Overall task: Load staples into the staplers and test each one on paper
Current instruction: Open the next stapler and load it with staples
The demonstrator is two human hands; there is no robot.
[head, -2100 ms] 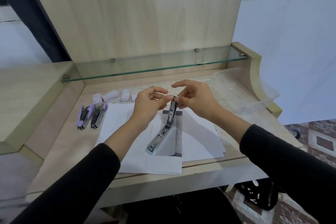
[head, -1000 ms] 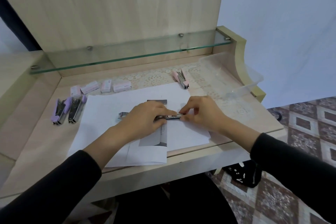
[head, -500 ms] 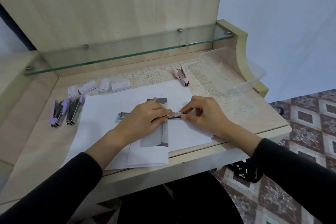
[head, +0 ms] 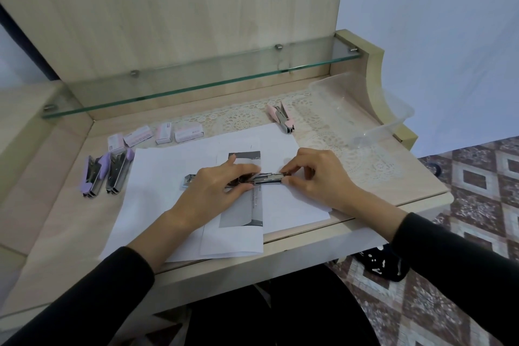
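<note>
A metal stapler [head: 266,178] lies opened out flat, left to right, on the white paper sheets [head: 157,177] in the middle of the desk. My left hand [head: 216,185] lies over its middle and holds it down, fingers curled round it. My right hand [head: 314,174] pinches the right end of its metal channel between thumb and fingertips. Two purple staplers [head: 105,173] lie side by side at the left. A pink stapler [head: 280,116] lies on the lace mat at the back. Several small staple boxes [head: 157,133] sit in a row behind the paper.
A clear plastic tub [head: 365,109] stands at the back right on the lace mat [head: 241,118]. A glass shelf [head: 196,78] runs over the back of the desk. The desk's front edge [head: 280,255] is just below the paper. A black bag [head: 382,264] lies on the tiled floor.
The stapler stood raised on the paper two seconds ago; it now lies flat under both hands. In the last half second the hands barely moved.
</note>
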